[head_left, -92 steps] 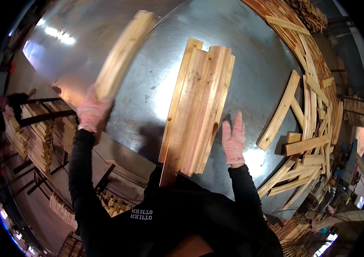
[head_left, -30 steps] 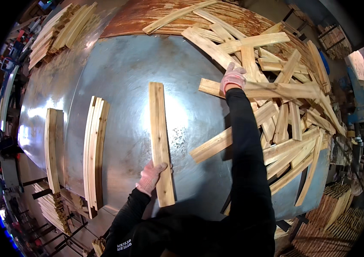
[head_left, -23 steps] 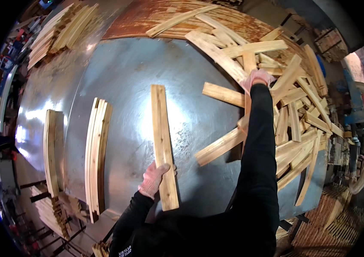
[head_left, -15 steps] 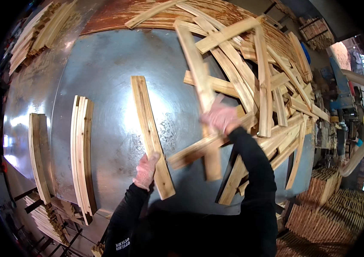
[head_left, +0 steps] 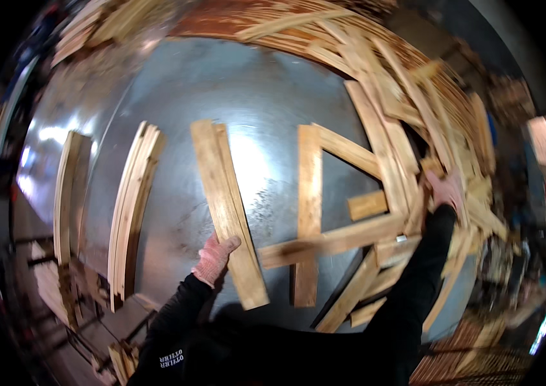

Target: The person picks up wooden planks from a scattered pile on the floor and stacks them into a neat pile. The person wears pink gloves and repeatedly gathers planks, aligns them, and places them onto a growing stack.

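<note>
My left hand (head_left: 214,258), in a pink work glove, grips a pale wooden board (head_left: 221,199) near its lower end, with the thumb on top. A second, narrower-looking strip of wood (head_left: 233,177) shows along that board's right edge. Out to the right, my right hand (head_left: 446,190), also gloved, reaches into a loose heap of wooden boards (head_left: 408,122). It touches the heap, but blur hides whether its fingers have closed on a board. Between my hands, one board (head_left: 309,186) lies lengthwise on the metal table (head_left: 183,83), under a slanting crosswise board (head_left: 331,241).
Left on the table stand a narrow stack of several boards (head_left: 133,212) and another small stack (head_left: 66,199). More boards (head_left: 102,26) lie at the far left. A brown, streaked wooden sheet (head_left: 215,18) borders the far edge. Stacked timber (head_left: 453,357) sits at the lower right.
My right hand has moved right, off the long board it was on, and deeper into the heap. My left hand keeps its hold. The whole view has shifted and turned somewhat.
</note>
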Demonstrator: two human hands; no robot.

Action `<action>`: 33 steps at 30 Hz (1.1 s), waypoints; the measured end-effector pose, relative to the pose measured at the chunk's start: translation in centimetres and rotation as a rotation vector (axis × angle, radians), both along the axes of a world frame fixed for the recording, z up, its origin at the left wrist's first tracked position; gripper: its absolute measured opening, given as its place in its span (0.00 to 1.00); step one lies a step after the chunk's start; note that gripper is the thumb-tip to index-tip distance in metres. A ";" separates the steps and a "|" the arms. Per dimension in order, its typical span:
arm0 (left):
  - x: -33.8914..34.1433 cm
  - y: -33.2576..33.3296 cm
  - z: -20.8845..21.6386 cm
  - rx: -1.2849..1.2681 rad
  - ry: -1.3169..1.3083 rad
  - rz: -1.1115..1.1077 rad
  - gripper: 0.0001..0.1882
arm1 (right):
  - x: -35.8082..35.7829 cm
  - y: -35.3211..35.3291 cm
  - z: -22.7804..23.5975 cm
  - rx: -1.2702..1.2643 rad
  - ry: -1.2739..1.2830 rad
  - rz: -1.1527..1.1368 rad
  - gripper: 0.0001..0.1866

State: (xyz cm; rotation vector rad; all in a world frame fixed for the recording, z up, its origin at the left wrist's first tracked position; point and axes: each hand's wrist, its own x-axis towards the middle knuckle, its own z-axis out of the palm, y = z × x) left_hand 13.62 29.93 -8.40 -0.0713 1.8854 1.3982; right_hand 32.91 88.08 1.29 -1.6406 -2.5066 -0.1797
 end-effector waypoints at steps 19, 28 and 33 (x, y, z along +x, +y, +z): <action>-5.2 -23.1 3.0 -1.494 0.891 -0.189 0.57 | -26.9 10.0 -7.8 -0.447 -0.311 0.203 0.46; -3.9 -1.8 3.0 -0.118 0.419 0.078 0.36 | -18.9 -11.5 -1.2 -0.516 -0.215 0.881 0.18; -4.6 8.8 -4.7 0.804 -0.828 0.093 0.33 | -12.1 -28.2 1.8 -1.293 -0.358 0.818 0.25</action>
